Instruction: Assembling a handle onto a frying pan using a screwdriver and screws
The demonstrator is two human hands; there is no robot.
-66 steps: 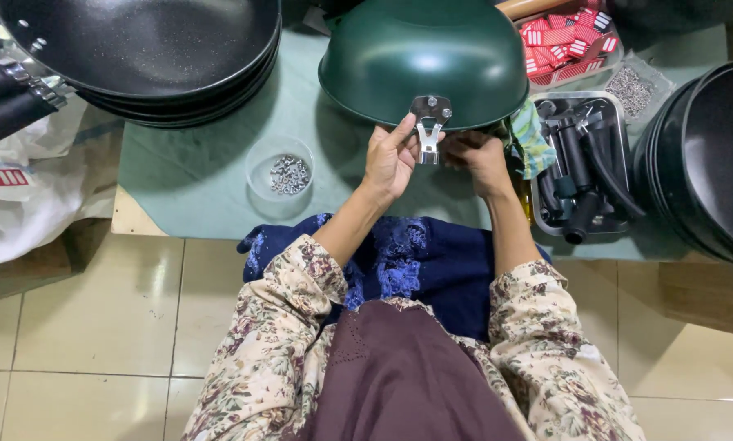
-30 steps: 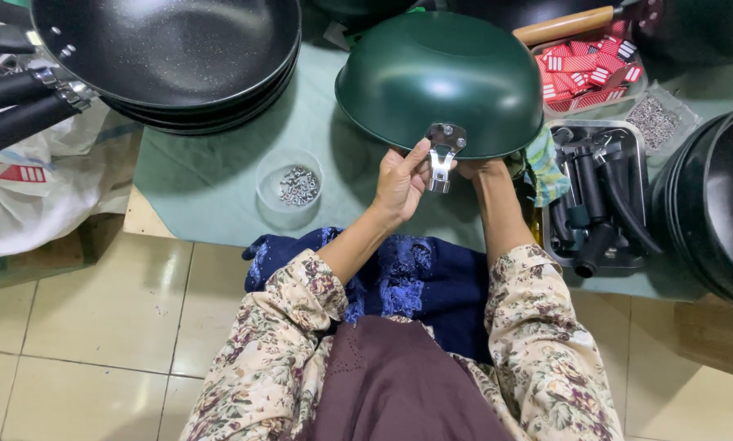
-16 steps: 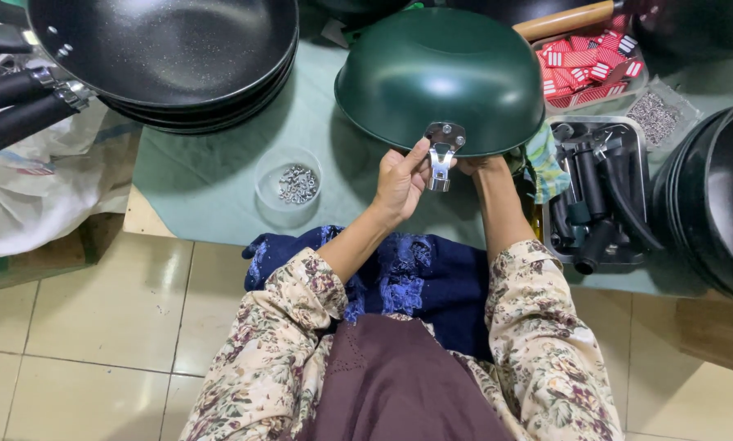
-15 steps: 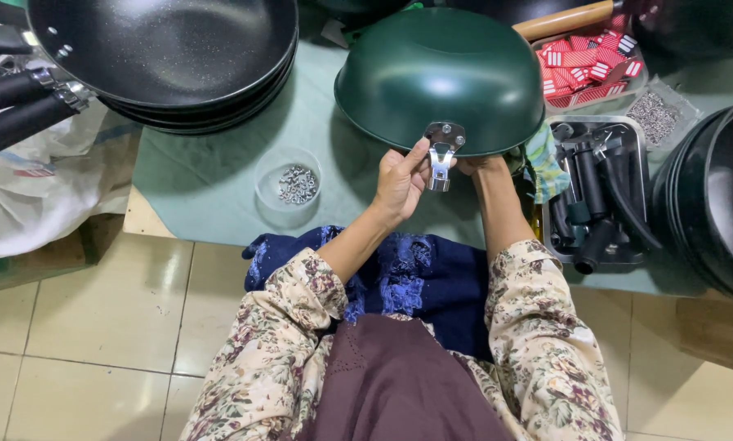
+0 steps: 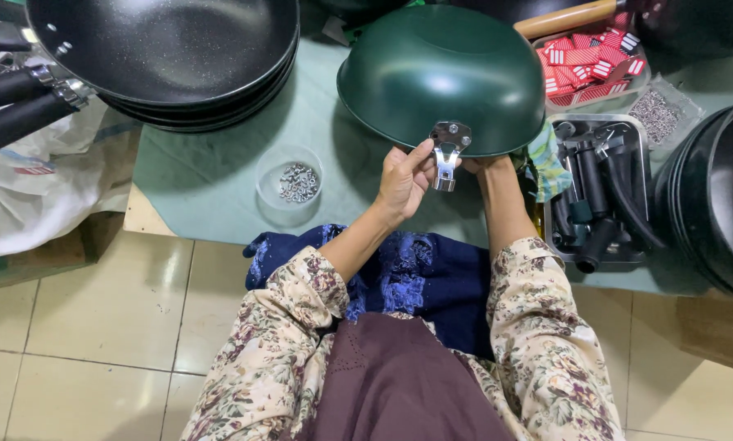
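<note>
The green wok (image 5: 440, 73) is turned bottom-up on the pale green table cover (image 5: 211, 180), its rim tilted toward the person. A bright metal handle bracket (image 5: 448, 151) is seen at its near rim. The bracket is pinched by the fingers of the left hand (image 5: 403, 180). The right hand (image 5: 485, 163) is tucked under the rim beside the bracket and is mostly hidden; whether it is clenched cannot be told. A small clear cup of screws (image 5: 295, 181) is set left of the hands. A metal tray of black handles (image 5: 599, 196) lies to the right. Stacked black pans (image 5: 170, 57) are placed at the upper left.
</note>
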